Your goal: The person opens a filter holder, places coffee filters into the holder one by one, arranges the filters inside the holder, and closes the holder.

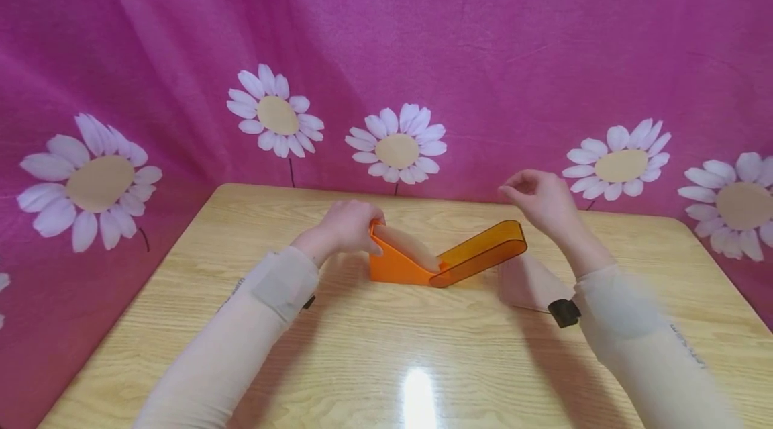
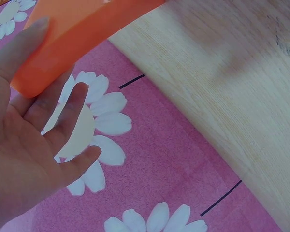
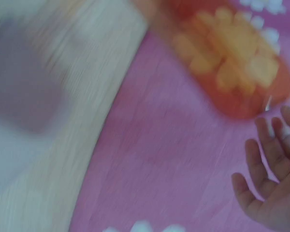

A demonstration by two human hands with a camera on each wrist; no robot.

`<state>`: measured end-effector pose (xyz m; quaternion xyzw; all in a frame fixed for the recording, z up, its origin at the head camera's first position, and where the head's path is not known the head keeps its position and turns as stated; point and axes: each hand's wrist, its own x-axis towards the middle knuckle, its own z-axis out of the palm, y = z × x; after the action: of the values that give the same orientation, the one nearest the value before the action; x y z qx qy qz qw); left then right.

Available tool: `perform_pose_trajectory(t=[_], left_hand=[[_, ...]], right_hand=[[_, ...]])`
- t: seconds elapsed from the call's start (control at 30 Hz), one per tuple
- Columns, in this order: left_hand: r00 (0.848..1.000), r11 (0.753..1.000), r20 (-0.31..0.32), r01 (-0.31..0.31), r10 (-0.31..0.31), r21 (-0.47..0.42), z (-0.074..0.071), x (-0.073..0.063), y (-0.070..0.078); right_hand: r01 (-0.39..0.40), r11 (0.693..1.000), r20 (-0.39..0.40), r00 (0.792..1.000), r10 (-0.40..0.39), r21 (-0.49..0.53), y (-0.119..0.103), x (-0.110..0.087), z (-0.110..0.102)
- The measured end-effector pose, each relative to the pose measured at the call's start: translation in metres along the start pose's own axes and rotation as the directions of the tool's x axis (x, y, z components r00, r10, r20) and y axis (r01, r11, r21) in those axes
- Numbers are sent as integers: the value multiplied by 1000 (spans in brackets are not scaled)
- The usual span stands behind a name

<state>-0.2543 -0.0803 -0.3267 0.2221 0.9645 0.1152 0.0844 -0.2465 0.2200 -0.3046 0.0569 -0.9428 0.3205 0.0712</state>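
An orange wedge-shaped case point(image 1: 398, 262) stands on the table with its see-through amber lid point(image 1: 483, 251) swung out to the right. Inside the case a beige rounded piece point(image 1: 410, 246) shows along the top; its kind is unclear. My left hand point(image 1: 350, 227) grips the case's tall left end, the thumb point(image 2: 31, 41) on one face and fingers on the other. Just beyond the lid's raised end hovers my right hand point(image 1: 543, 201), fingers loosely bent, with nothing visible in it. The right wrist view is blurred, with the lid point(image 3: 232, 58) close to the fingertips.
A pale flat sheet point(image 1: 531, 284) lies on the wooden table point(image 1: 338, 362) under the right forearm. Behind and beside the table hangs a magenta cloth point(image 1: 483, 46) with large white daisies. A black strap end point(image 1: 564, 313) sticks out from the right sleeve.
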Motion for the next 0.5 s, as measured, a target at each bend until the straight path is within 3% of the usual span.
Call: perform_pose_trajectory(t=[0.1, 0.2, 0.37, 0.5], left_hand=[[1000, 1000, -3, -1, 1, 1, -1, -1, -1], [1000, 1000, 0, -3, 3, 1, -1, -1, 0], [1000, 1000, 2, 1, -1, -3, -1, -1, 0], [1000, 1000, 7, 6, -6, -8, -1, -1, 1]], right_hand=[[-54, 996, 16, 998, 56, -65, 22, 0, -10], [-91, 984, 111, 988, 108, -154, 44, -2, -10], [-86, 949, 298, 937, 180, -303, 73, -9, 7], [-119, 934, 359, 901, 243, -336, 86, -16, 23]])
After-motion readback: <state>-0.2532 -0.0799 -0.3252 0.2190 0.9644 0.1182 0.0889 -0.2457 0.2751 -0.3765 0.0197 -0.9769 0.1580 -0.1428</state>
